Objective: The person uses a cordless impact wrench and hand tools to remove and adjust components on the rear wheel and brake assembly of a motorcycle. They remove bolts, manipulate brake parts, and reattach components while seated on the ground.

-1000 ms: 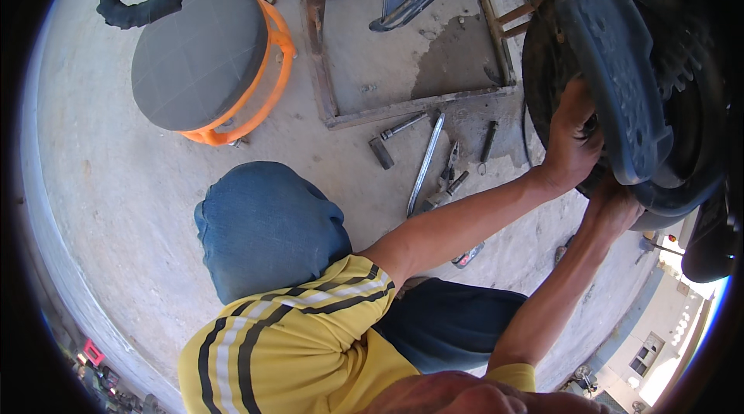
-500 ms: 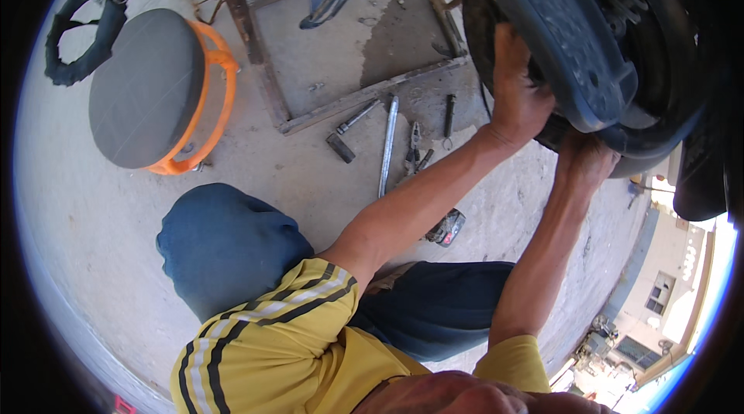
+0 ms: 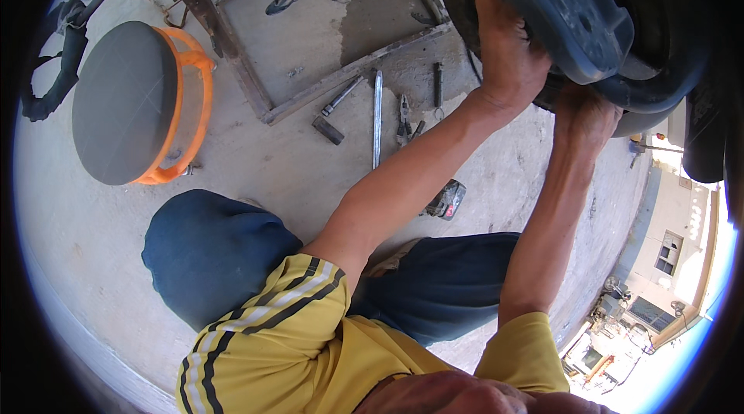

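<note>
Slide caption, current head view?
Left hand and right hand at a dark wheel; pliers and a metal bar lie on the floor.

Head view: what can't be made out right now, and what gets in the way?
All in the head view:
Left hand: most fingers hidden behind the dark guard.
Right hand: fingertips hidden among the wheel parts.
Metal bar: lower end hidden by the left forearm.
Wheel: top cut off by the upper edge.
Far clutter: too small to identify.
</note>
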Available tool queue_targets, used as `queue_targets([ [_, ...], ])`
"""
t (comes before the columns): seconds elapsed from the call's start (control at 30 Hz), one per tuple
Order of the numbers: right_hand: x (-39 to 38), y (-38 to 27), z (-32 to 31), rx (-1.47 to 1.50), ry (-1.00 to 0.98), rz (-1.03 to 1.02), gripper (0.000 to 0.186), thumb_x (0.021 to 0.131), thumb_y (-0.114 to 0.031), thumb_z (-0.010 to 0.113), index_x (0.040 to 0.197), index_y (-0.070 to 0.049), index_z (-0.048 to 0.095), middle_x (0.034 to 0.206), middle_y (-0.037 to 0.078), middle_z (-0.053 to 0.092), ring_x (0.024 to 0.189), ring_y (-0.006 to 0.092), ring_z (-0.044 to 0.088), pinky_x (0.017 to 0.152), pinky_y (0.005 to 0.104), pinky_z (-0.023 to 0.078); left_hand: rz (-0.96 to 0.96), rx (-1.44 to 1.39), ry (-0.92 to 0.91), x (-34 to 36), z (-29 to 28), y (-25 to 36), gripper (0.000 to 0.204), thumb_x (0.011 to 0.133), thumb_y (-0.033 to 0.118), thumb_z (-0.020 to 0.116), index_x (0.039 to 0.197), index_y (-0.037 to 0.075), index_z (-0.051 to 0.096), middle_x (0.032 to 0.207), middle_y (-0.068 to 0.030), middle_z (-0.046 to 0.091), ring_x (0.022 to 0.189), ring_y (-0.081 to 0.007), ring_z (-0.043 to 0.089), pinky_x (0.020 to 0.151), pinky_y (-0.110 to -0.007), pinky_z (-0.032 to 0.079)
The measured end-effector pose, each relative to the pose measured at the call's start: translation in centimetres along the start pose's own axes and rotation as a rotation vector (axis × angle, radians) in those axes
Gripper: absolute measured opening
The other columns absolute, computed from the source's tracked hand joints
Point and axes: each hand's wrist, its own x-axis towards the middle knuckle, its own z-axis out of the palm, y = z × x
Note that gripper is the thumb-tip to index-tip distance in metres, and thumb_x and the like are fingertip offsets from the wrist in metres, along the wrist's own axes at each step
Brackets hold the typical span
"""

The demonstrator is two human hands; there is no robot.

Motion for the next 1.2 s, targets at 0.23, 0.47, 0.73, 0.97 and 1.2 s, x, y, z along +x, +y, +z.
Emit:
queue_targets([
  [0.23, 0.0, -0.2, -0.8, -0.030, 0.022, 0.009, 0.029, 0.100, -0.009, 0.067, 0.128, -0.005, 0.068, 0.126, 0.006, 0.073, 0.124, 0.0222, 0.064, 0.118, 0.0424, 0.043, 0.069, 0.097, -0.194, 0.0, -6.9, -1.5, 0.026, 0.086, -0.002, 0.069, 0.109, 0.005, 0.060, 0.114, -0.0180, 0.055, 0.108, -0.0368, 0.054, 0.094, -0.045, 0.043],
  [0.47, -0.6, 0.4, -1.2, -0.070, 0.067, 0.006, 0.042, 0.100, -0.029, 0.070, 0.135, -0.006, 0.063, 0.130, 0.009, 0.070, 0.127, 0.0240, 0.062, 0.118, 0.0425, 0.044, -0.012, 1.133, -0.428, 4.4, -22.1, -16.0, 0.031, 0.086, -0.002, 0.062, 0.116, 0.005, 0.067, 0.124, -0.0184, 0.061, 0.115, -0.0400, 0.057, 0.098, -0.047, 0.048],
  [0.73, 0.5, -0.2, -4.5, -0.111, -0.142, 0.075, 0.038, 0.093, -0.016, 0.075, 0.127, -0.003, 0.065, 0.125, 0.008, 0.072, 0.115, 0.0232, 0.068, 0.105, 0.0421, 0.053, -0.210, 1.745, -1.135, 6.6, -28.0, -21.9, 0.034, 0.088, 0.006, 0.067, 0.122, 0.001, 0.068, 0.143, -0.0155, 0.055, 0.138, -0.0365, 0.044, 0.110, -0.046, 0.044],
  [0.97, 1.8, 0.3, -3.6, 0.055, -0.243, -0.017, 0.021, 0.092, 0.005, 0.068, 0.110, -0.004, 0.075, 0.114, 0.006, 0.076, 0.107, 0.0209, 0.071, 0.105, 0.0410, 0.055, -0.169, 1.399, -0.612, 7.3, -31.3, -20.7, 0.021, 0.092, 0.007, 0.063, 0.111, 0.006, 0.071, 0.114, -0.0190, 0.068, 0.109, -0.0407, 0.064, 0.090, -0.048, 0.053],
  [1.2, 1.3, 1.0, -0.5, 0.060, -0.219, -0.053, 0.011, 0.091, 0.003, 0.064, 0.097, 0.000, 0.073, 0.094, 0.008, 0.076, 0.082, 0.0183, 0.071, 0.076, 0.0318, 0.058, -0.194, 0.881, -0.447, 7.3, -25.5, -13.0, 0.019, 0.099, 0.012, 0.063, 0.111, 0.003, 0.073, 0.095, -0.0141, 0.074, 0.087, -0.0245, 0.069, 0.082, -0.037, 0.053],
])
